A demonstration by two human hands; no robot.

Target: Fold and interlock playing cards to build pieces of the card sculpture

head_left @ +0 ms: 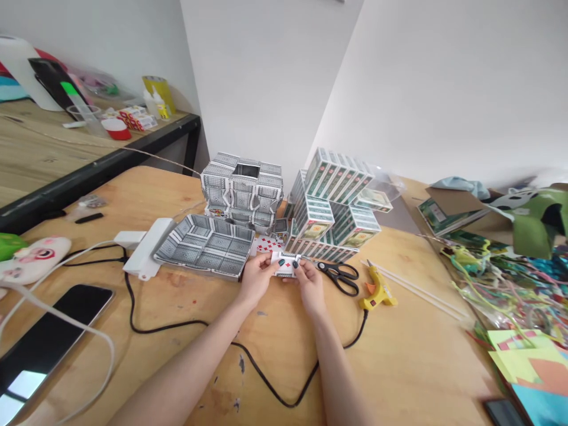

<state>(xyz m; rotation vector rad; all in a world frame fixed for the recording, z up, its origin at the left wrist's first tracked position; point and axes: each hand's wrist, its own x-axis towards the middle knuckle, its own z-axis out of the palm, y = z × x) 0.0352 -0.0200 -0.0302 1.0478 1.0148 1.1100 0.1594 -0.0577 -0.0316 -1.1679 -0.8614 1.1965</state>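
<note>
Between my two hands is a playing card (288, 265) with red diamonds on its face, its ends bent or folded. My left hand (260, 273) grips its left end, thumb on top. On the right end, my right hand (309, 283) pinches it in the same way. Several loose playing cards (267, 244) lie just behind, red pips showing. Left of my hands sits a shallow tray (206, 245) made of patterned cards. Behind it stands a blocky structure (242, 189) built from folded cards, with a square opening on top.
Stacked card boxes (339, 177) rise behind my right hand. Black scissors (341, 275) and a yellow glue gun (377, 290) lie to the right, near glue sticks (419, 290). The black cord (284, 402) loops across the table. A white power strip (151, 248) and phone (53, 337) are left.
</note>
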